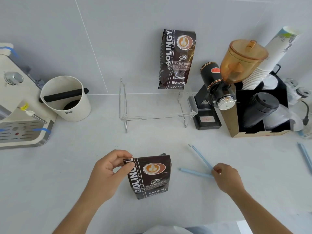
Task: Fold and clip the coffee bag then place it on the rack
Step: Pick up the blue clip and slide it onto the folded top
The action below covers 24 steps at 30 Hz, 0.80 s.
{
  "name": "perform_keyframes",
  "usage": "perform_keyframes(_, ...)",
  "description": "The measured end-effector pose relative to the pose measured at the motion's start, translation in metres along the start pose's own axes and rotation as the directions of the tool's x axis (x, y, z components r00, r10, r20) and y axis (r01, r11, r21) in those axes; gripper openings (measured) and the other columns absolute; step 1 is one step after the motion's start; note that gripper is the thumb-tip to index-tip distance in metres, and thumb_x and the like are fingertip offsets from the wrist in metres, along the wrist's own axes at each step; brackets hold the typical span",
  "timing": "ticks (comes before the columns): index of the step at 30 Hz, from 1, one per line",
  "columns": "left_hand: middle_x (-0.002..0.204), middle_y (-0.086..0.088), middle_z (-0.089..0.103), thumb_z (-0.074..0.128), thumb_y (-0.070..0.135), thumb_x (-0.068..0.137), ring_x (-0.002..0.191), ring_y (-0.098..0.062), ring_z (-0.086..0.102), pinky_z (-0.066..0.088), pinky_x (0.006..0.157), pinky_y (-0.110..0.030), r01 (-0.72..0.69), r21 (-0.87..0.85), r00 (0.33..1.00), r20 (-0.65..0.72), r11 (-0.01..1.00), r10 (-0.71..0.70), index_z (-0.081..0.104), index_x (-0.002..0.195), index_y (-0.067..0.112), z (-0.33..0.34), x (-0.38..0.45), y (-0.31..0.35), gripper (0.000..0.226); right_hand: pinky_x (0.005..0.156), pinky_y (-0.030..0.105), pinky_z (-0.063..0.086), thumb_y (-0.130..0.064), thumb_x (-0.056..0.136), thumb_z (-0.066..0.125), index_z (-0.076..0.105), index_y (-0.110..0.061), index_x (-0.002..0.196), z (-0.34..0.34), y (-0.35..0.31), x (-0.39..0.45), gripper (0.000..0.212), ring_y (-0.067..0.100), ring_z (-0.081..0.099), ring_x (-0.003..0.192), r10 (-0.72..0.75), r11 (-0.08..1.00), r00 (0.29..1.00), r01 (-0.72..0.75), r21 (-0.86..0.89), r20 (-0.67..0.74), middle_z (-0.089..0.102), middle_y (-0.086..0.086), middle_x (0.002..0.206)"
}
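My left hand (108,168) pinches the folded top corner of the coffee bag (150,177), standing low in the frame's centre. My right hand (225,176) closes around the opened blue clip (196,172). The clear rack (157,105) sits mid-frame.

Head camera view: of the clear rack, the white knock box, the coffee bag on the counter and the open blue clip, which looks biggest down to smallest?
1. clear rack
2. white knock box and coffee bag: too alike to rank; the bag is nearer.
3. blue clip
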<state>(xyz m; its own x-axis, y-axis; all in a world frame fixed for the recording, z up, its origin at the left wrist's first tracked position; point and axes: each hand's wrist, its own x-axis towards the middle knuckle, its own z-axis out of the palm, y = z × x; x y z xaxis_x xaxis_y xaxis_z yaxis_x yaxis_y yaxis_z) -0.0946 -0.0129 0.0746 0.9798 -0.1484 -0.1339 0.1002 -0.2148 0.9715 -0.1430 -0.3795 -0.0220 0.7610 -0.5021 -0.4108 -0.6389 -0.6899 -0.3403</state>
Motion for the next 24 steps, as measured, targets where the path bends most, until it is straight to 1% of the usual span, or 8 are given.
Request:
perform_keyframes(2, 0.081, -0.001, 0.078, 0.073, 0.029, 0.067, 0.074, -0.013, 0.068, 0.052, 0.074, -0.023, 0.036, -0.09, 0.999, 0.014, 0.995, -0.035, 0.068, 0.082, 0.026, -0.001, -0.003, -0.002, 0.015, 0.06, 0.035, 0.055, -0.016, 0.088, 0.061, 0.066, -0.019, 0.074, -0.009, -0.006, -0.004, 0.015, 0.023, 0.068, 0.068, -0.047, 0.991, 0.998, 0.051, 0.122, -0.04, 0.072, 0.002, 0.072)
perform_keyframes(4, 0.08, -0.002, 0.078, 0.074, 0.012, 0.077, 0.075, -0.013, 0.068, 0.053, 0.072, -0.018, 0.048, -0.146, 0.999, 0.016, 0.988, -0.046, 0.071, 0.081, 0.025, -0.001, -0.004, -0.006, 0.013, 0.059, 0.034, 0.056, -0.013, 0.088, 0.063, 0.069, -0.019, 0.075, -0.024, -0.016, -0.009, 0.016, 0.02, 0.072, 0.065, -0.061, 0.966, 0.996, 0.074, 0.248, -0.063, 0.073, 0.002, 0.072)
perform_keyframes(6, 0.078, -0.002, 0.078, 0.068, -0.004, 0.081, 0.072, -0.011, 0.068, 0.053, 0.069, -0.014, 0.052, -0.181, 0.999, 0.003, 0.982, -0.052, 0.073, 0.079, 0.024, 0.0, -0.005, -0.009, 0.028, 0.062, 0.035, 0.057, -0.011, 0.088, 0.066, 0.072, -0.02, 0.077, -0.043, -0.031, -0.016, 0.015, 0.016, 0.075, 0.062, -0.061, 0.917, 0.996, 0.082, 0.391, -0.068, 0.076, 0.004, 0.074)
perform_keyframes(10, 0.069, -0.004, 0.077, 0.062, -0.014, 0.082, 0.063, -0.007, 0.067, 0.051, 0.062, -0.011, 0.048, -0.2, 0.998, -0.02, 0.979, -0.053, 0.072, 0.079, 0.011, 0.006, -0.005, -0.005, 0.027, 0.053, 0.019, 0.054, -0.007, 0.086, 0.07, 0.075, -0.012, 0.078, -0.08, -0.064, -0.035, 0.011, 0.021, 0.075, 0.06, -0.122, 0.738, 0.992, 0.104, 0.666, -0.02, 0.075, 0.01, 0.072)
perform_keyframes(12, 0.068, -0.003, 0.076, 0.06, -0.016, 0.082, 0.062, -0.007, 0.067, 0.051, 0.061, -0.011, 0.032, -0.21, 0.999, -0.025, 0.977, -0.038, 0.07, 0.081, 0.005, 0.009, -0.001, -0.002, 0.024, 0.063, 0.027, 0.061, -0.001, 0.085, 0.069, 0.076, -0.007, 0.071, -0.093, -0.082, -0.047, 0.016, 0.023, 0.071, 0.057, -0.202, 0.637, 0.979, 0.127, 0.761, 0.006, 0.072, 0.011, 0.069)
perform_keyframes(13, 0.068, -0.003, 0.076, 0.06, -0.017, 0.082, 0.062, -0.007, 0.067, 0.051, 0.061, -0.011, 0.024, -0.217, 0.999, -0.019, 0.976, -0.029, 0.07, 0.081, 0.005, 0.01, 0.001, -0.001, 0.024, 0.063, 0.029, 0.062, 0.002, 0.084, 0.068, 0.076, -0.007, 0.067, -0.097, -0.09, -0.053, 0.02, 0.021, 0.069, 0.054, -0.238, 0.595, 0.971, 0.136, 0.792, 0.012, 0.071, 0.008, 0.065)
perform_keyframes(18, 0.074, -0.004, 0.078, 0.061, -0.016, 0.081, 0.068, -0.008, 0.07, 0.053, 0.065, -0.013, -0.006, -0.205, 0.999, 0.033, 0.979, 0.013, 0.072, 0.079, 0.009, 0.013, 0.011, 0.01, 0.027, 0.056, 0.026, 0.061, 0.004, 0.082, 0.069, 0.074, -0.003, 0.068, -0.105, -0.127, -0.078, 0.017, 0.018, 0.065, 0.051, -0.367, 0.542, 0.929, 0.167, 0.823, 0.053, 0.069, 0.004, 0.06)
perform_keyframes(24, 0.075, -0.004, 0.079, 0.061, -0.016, 0.081, 0.069, -0.01, 0.071, 0.054, 0.066, -0.014, 0.0, -0.233, 0.999, 0.036, 0.972, 0.009, 0.071, 0.08, 0.007, 0.015, 0.012, 0.009, 0.026, 0.052, 0.029, 0.057, -0.002, 0.081, 0.073, 0.077, -0.007, 0.07, -0.09, -0.149, -0.091, 0.013, 0.021, 0.064, 0.05, -0.412, 0.63, 0.898, 0.16, 0.76, 0.152, 0.068, 0.01, 0.06)
